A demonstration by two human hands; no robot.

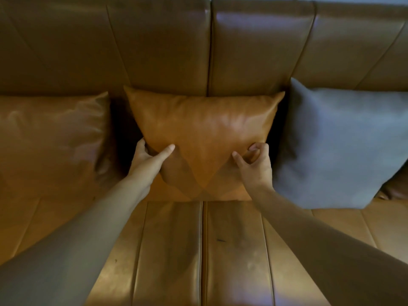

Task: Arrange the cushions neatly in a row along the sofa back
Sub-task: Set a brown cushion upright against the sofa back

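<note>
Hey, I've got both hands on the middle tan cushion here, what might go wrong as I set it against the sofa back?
1. The left hand and right hand grip only the lower corners of the tan leather square cushion, so its top may flop forward.
2. The grey fabric cushion sits close on the right; a sideways nudge might tilt it.
3. The gap to the glossy brown leather cushion looks wider, so the row may end uneven.

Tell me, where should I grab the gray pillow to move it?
Probably by the gray pillow's two side edges, coming from the front. It leans upright against the sofa back, so its back is blocked and its sides are free.
</note>
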